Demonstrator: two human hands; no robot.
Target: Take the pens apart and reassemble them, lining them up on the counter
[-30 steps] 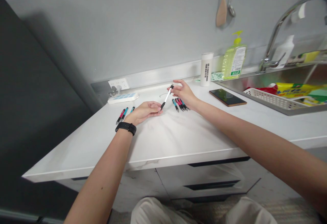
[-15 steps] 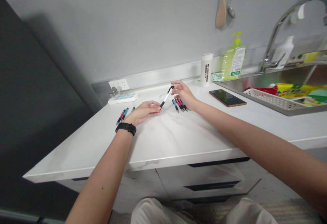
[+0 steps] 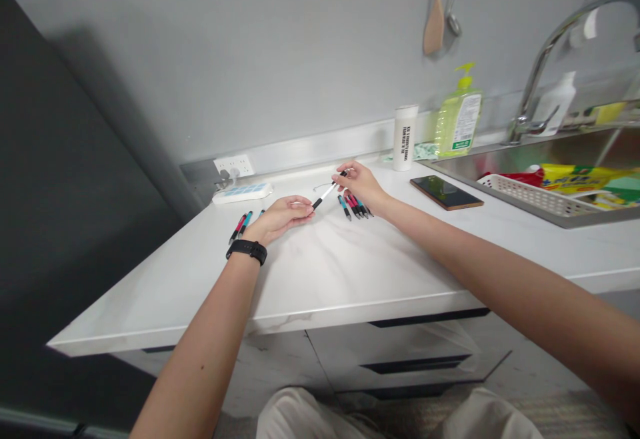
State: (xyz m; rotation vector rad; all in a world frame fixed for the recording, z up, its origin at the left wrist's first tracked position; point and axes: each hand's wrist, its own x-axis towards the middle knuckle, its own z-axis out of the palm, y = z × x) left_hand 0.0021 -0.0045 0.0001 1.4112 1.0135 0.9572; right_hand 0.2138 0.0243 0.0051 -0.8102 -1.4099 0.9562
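Red and blue pens (image 3: 245, 223) lie near the counter's (image 3: 320, 269) back left corner, one mostly hidden by the left hand (image 3: 283, 216). It pinches a white pen (image 3: 328, 191) above the counter; the right hand (image 3: 364, 186) pinches the other end. More pens (image 3: 355, 208) lie below, partly covered.

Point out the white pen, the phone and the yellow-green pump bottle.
White pen (image 3: 329, 191): head view, on its white barrel.
Phone (image 3: 445, 191): head view, on its dark screen.
Pump bottle (image 3: 463, 121): head view, on its label.
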